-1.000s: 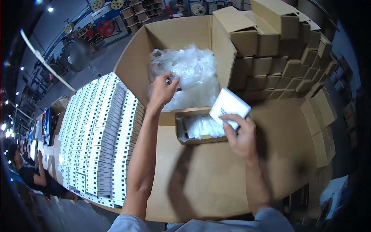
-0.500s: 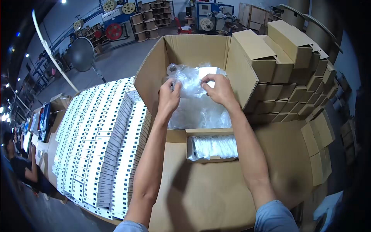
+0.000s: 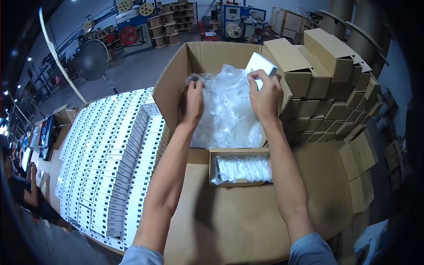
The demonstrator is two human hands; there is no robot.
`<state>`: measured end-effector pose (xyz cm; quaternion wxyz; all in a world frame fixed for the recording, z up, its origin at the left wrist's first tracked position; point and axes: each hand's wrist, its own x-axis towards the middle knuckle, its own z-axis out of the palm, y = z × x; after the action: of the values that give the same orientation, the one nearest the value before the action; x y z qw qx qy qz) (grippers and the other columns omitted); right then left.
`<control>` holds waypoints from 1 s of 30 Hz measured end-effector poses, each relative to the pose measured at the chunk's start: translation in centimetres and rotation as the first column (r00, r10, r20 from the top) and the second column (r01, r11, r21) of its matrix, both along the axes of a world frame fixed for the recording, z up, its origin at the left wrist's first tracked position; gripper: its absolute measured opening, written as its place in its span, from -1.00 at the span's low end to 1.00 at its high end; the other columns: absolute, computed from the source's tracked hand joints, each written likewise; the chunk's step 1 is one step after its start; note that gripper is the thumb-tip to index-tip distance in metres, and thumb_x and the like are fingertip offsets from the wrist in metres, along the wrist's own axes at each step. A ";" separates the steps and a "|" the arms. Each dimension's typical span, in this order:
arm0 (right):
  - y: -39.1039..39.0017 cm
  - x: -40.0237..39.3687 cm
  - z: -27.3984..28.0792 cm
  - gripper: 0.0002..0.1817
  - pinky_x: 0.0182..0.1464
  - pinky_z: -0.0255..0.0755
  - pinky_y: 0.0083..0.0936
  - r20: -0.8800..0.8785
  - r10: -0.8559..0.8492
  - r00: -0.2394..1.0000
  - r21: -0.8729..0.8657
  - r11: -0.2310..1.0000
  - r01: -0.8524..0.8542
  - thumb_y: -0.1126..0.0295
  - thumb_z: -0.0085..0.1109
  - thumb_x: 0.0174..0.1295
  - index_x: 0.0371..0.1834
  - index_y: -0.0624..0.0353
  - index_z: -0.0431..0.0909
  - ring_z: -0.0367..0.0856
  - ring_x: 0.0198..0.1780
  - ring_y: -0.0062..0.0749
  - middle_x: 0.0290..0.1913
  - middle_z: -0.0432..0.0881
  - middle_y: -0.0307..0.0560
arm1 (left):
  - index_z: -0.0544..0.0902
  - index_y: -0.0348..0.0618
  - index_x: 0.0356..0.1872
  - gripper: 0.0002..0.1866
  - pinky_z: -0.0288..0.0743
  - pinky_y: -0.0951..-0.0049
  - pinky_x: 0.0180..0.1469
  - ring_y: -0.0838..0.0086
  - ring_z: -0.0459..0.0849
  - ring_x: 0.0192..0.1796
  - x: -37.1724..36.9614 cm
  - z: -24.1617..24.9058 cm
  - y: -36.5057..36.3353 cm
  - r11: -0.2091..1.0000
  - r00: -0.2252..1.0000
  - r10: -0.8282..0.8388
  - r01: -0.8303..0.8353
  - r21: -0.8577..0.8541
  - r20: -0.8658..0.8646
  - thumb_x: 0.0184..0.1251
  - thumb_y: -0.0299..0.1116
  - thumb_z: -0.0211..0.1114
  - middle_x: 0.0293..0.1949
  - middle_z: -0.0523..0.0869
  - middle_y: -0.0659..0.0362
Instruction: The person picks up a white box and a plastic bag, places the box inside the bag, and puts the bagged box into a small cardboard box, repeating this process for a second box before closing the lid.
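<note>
My right hand (image 3: 266, 95) is closed on a small white box (image 3: 260, 64), held tilted over the right wall of the large open carton (image 3: 170, 81). Clear plastic bags (image 3: 229, 106) fill much of that carton. At its left side my left hand (image 3: 193, 100) pinches the edge of a clear bag, over the plastic. In front of the carton, between my forearms, a small cardboard box (image 3: 240, 153) holds a row of plastic-wrapped items (image 3: 244, 168).
White boxes (image 3: 99, 168) lie stacked in rows at the left. Brown cartons (image 3: 309, 79) are piled at the right, with open ones (image 3: 358, 170) below. A person (image 3: 28, 190) is at the far left; spools and machines stand behind.
My right hand has moved right and up with the white box, away from the plastic. My left hand has shifted slightly upward. The clear plastic now shows spread between my hands.
</note>
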<state>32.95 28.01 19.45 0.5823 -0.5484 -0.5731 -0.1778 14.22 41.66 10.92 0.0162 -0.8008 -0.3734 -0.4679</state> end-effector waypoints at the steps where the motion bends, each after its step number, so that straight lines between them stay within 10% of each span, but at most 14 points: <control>1: 0.2 0.1 0.5 -0.91 -0.07 0.51 -0.09 0.023 -0.004 1.000 0.024 1.000 0.003 0.54 0.39 0.18 -0.28 0.22 0.68 0.66 -0.13 0.18 -0.19 0.64 0.18 | 0.62 -0.21 -0.08 -0.71 0.50 -0.02 0.18 -0.18 0.60 0.12 0.1 -0.7 0.3 1.000 0.993 0.013 -0.015 -0.020 -0.119 0.17 -0.67 0.20 0.07 0.64 -0.10; 3: 0.4 0.2 1.4 -0.91 -0.07 0.51 -0.09 0.046 -0.013 0.999 0.016 1.000 0.013 0.54 0.39 0.18 -0.28 0.23 0.67 0.66 -0.13 0.17 -0.20 0.65 0.18 | 0.62 -0.23 0.02 -0.69 0.47 -0.04 0.26 -0.16 0.58 0.20 -0.6 -0.4 -1.2 0.996 0.951 -0.002 -0.024 -0.082 -0.309 0.24 -0.59 0.23 0.13 0.60 -0.12; 7: 2.2 0.4 1.2 -0.92 -0.06 0.50 -0.08 0.026 -0.018 0.999 -0.012 1.000 0.018 0.53 0.39 0.18 -0.29 0.23 0.68 0.66 -0.13 0.17 -0.25 0.67 0.17 | 0.59 -0.33 0.08 -0.66 0.44 0.09 0.28 -0.05 0.54 0.25 0.0 2.8 -3.1 0.997 0.974 -0.061 0.051 0.054 0.220 0.29 -0.47 0.30 0.10 0.58 -0.14; 11: 3.2 -0.5 0.1 -0.94 -0.02 0.49 -0.06 -0.031 0.008 0.999 -0.032 0.999 -0.009 0.51 0.38 0.18 -0.32 0.23 0.69 0.66 -0.12 0.16 -0.30 0.73 0.10 | 0.63 -0.16 0.08 -0.65 0.43 0.13 0.18 0.09 0.56 0.09 0.3 6.1 -6.3 0.952 0.971 0.118 -0.171 0.253 0.210 0.28 -0.39 0.41 0.02 0.63 0.03; 14: 3.4 -1.1 -0.2 -0.95 0.02 0.50 -0.09 -0.093 0.050 0.994 -0.098 0.993 -0.059 0.50 0.37 0.20 -0.33 0.23 0.71 0.67 -0.11 0.11 -0.30 0.75 0.09 | 0.66 -0.02 0.08 -0.62 0.43 0.15 0.15 0.15 0.57 0.08 0.6 5.9 -6.4 0.937 0.999 -0.038 0.042 0.345 -0.019 0.25 -0.31 0.49 0.00 0.64 0.12; 20: 2.8 -1.5 -0.1 -0.92 -0.02 0.54 -0.13 -0.497 0.253 0.830 -0.186 0.903 -0.387 0.47 0.38 0.22 -0.30 0.25 0.74 0.72 -0.12 0.09 -0.30 0.77 0.12 | 0.67 -0.17 -0.01 -0.72 0.58 0.22 -0.06 0.16 0.74 -0.05 1.2 4.3 -4.6 0.962 0.975 -0.216 0.203 0.182 0.049 0.30 -0.39 0.49 -0.06 0.71 0.05; 23: 3.9 0.3 -2.2 -0.86 -0.06 0.56 -0.13 -0.115 0.045 0.992 -0.162 0.985 -0.064 0.39 0.41 0.24 -0.29 0.24 0.75 0.75 -0.16 0.10 -0.30 0.79 0.13 | 0.61 -0.28 -0.04 -0.78 0.63 0.30 -0.24 0.15 0.85 -0.23 0.8 4.0 -3.4 0.967 0.945 -0.236 0.251 -0.039 0.225 0.42 -0.41 0.41 -0.26 0.79 -0.06; 27: 4.5 0.3 -3.1 -0.77 0.05 0.54 -0.11 -0.385 0.062 0.921 -0.305 0.933 -0.190 0.27 0.48 0.20 -0.25 0.21 0.78 0.72 -0.08 0.09 -0.27 0.77 0.14 | 0.57 -0.28 -0.11 -0.81 0.60 0.34 -0.28 0.38 0.81 -0.32 -0.1 5.5 -3.8 0.940 0.925 -0.139 0.236 -0.247 0.353 0.52 -0.35 0.33 -0.44 0.76 0.00; 30: 3.2 -2.3 -2.5 -0.67 0.13 0.51 -0.10 -0.054 0.064 0.997 -0.167 0.983 -0.072 0.19 0.51 0.17 -0.16 0.23 0.77 0.65 0.03 0.15 -0.14 0.72 0.23 | 0.54 -0.32 -0.14 -0.81 0.57 0.30 -0.25 0.25 0.80 -0.35 -0.1 6.4 -4.2 0.910 0.898 -0.130 0.276 -0.308 0.419 0.51 -0.38 0.30 -0.43 0.75 -0.06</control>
<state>30.65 31.19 16.97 0.5531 -0.5801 -0.5903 -0.0955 14.09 37.48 17.30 -0.2550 -0.7158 -0.3613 -0.5404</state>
